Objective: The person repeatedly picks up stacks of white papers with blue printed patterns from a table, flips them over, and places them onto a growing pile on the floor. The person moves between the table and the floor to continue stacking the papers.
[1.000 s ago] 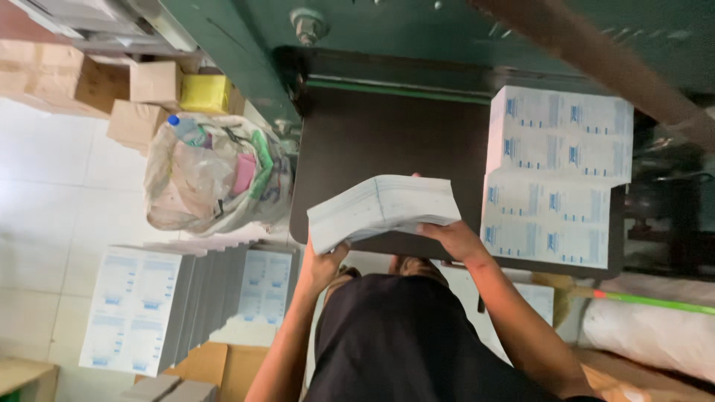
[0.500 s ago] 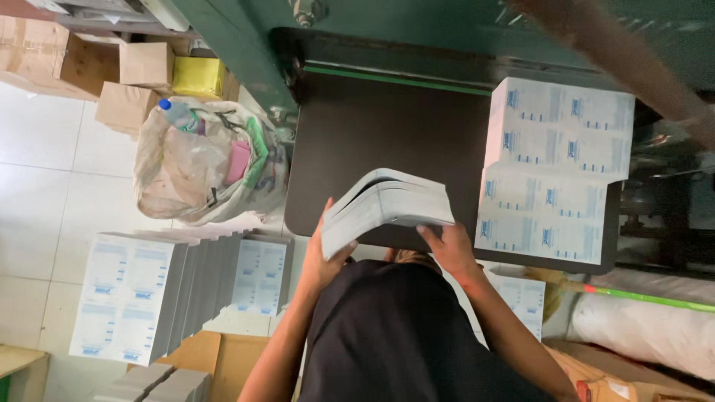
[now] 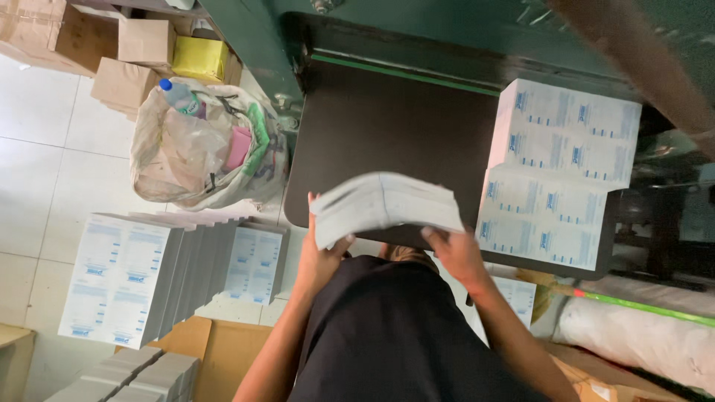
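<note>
The thick, floppy stack of white printed paper sheets (image 3: 383, 205) sags between your clamped left hand (image 3: 324, 257) at nine o'clock and right hand (image 3: 458, 253) at four, so support it underneath.

The person wore a plain black top that filled the lower middle of the view, loose and unmarked. Both arms were bare past the short sleeves, and the left hand (image 3: 322, 257) and right hand (image 3: 456, 255) carried no gloves. No watch or ring showed.
</note>
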